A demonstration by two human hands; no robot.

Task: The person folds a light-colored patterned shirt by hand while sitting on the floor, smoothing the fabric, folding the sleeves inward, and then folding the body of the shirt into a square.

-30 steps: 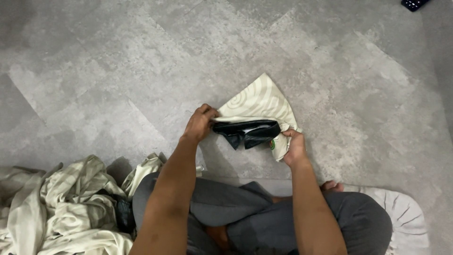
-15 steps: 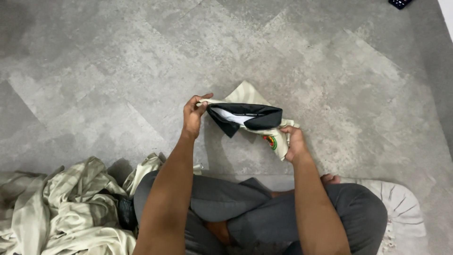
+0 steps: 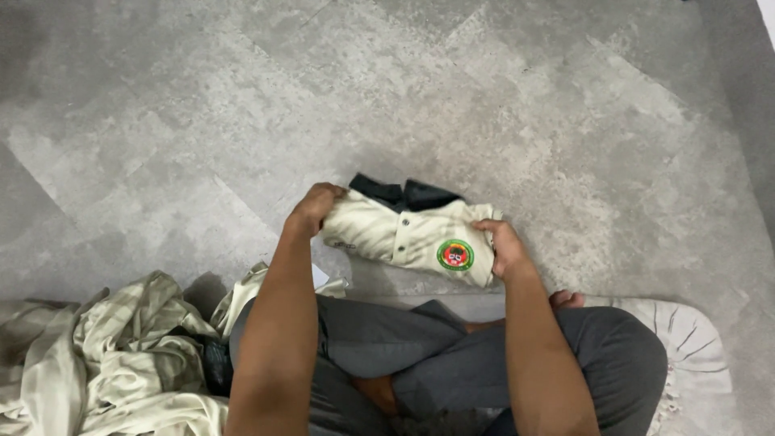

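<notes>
Both hands grip a folded cream shirt [image 3: 408,234] just above the floor [image 3: 202,105]: left hand [image 3: 313,208] and right hand [image 3: 504,249] fingers pinch opposite ends, keeping the fold flat. Loose clothes [image 3: 105,363] lie left of it.

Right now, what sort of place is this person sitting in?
Probably a room at home: bare grey tiled floor, a pile of unfolded clothes, and a folded shirt held in both hands.

I see a folded cream shirt [image 3: 408,234] with faint stripes, a black collar at its far edge and a round green and red badge near its right end. It sits compact and lengthwise, slightly tilted, above the grey floor [image 3: 202,121], gripped at both ends
</notes>
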